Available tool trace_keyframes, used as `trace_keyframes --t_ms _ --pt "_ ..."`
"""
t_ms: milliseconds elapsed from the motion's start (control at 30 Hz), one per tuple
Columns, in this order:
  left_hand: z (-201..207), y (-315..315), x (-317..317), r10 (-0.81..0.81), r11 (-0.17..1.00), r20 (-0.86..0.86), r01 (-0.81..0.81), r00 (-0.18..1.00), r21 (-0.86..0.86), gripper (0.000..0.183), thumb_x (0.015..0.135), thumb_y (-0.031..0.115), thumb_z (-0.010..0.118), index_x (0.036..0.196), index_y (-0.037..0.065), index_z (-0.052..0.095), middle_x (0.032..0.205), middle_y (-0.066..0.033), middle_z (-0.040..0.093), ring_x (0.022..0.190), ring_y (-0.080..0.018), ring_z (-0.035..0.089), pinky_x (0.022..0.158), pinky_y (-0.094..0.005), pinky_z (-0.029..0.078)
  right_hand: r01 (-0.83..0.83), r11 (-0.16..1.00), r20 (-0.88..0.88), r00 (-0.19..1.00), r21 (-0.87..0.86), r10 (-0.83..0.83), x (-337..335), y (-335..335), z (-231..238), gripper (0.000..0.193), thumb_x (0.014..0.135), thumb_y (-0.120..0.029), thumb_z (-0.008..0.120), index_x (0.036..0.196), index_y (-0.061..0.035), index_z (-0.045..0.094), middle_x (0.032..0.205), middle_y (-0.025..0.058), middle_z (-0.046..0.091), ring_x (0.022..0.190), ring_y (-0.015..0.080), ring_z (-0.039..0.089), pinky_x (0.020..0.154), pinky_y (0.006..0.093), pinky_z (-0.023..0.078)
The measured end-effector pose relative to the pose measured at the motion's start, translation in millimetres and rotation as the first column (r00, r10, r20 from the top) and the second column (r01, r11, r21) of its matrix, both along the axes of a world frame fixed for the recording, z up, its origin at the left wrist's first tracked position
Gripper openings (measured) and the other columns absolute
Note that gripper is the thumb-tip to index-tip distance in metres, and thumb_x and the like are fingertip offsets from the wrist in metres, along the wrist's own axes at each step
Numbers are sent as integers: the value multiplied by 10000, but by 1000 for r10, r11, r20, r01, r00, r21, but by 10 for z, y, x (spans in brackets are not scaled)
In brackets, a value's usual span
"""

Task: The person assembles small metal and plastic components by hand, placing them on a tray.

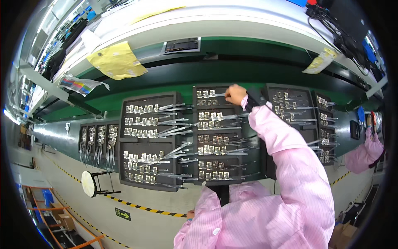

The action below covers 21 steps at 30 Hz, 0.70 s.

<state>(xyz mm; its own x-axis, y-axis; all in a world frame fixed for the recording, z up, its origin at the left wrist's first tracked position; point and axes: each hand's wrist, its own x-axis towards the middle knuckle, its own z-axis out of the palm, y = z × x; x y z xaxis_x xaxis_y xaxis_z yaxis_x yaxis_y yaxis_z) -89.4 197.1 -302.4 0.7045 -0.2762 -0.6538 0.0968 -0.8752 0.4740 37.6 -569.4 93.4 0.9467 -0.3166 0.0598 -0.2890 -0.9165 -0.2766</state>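
Note:
My right hand (235, 94) reaches over the far end of the middle dark foam tray (217, 131). Its fingers are curled together beside the tray's farthest row, where thin silvery leads run toward the fingertips; what they pinch is too small to make out. Small shiny metal parts (206, 93) with long leads lie in rows in that tray. My left hand (190, 214) hangs low, close to my body and below the bench's near edge. Only a little of it shows past the pink sleeve, and its fingers are hidden.
More dark trays of similar parts stand left (149, 145) and right (290, 89) on the green bench (166, 88). A white shelf (248, 27) with hanging yellow paper (117, 60) runs above the far side. A round stool (88, 184) stands on the floor; another person's pink sleeve (365, 153) is far right.

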Motion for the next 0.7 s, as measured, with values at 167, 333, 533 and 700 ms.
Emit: trace_keyframes --t_ms 167,333,533,700 --pt "53 -344 342 -127 990 87 131 988 -53 267 695 309 650 814 74 697 744 -165 648 732 -306 644 672 -374 495 5 989 85 996 150 -18 -757 261 1457 268 754 -225 646 922 -16 653 882 159 644 834 319 615 741 371 485" --pt "-237 -1005 614 -244 951 186 272 952 -145 268 689 311 654 827 86 700 763 -162 651 752 -310 644 681 -378 497 129 952 204 960 278 -190 -1906 964 2080 221 773 -182 662 914 -12 647 799 120 625 681 213 562 631 316 457" --pt "-418 -1344 728 -427 866 267 476 864 -153 271 683 314 659 843 100 704 787 -158 653 777 -316 643 691 -382 499 303 706 -326 939 640 -107 -3244 2315 1133 189 837 -216 563 854 -45 641 787 89 651 709 190 620 656 313 486" --pt "-1040 -1490 884 -502 861 45 504 863 -66 239 703 322 627 836 141 707 812 -144 653 805 -331 631 699 -388 495 539 427 -387 833 726 -395 -4374 2791 -1163 239 867 -314 553 818 -90 619 706 14 619 621 137 547 563 305 418"
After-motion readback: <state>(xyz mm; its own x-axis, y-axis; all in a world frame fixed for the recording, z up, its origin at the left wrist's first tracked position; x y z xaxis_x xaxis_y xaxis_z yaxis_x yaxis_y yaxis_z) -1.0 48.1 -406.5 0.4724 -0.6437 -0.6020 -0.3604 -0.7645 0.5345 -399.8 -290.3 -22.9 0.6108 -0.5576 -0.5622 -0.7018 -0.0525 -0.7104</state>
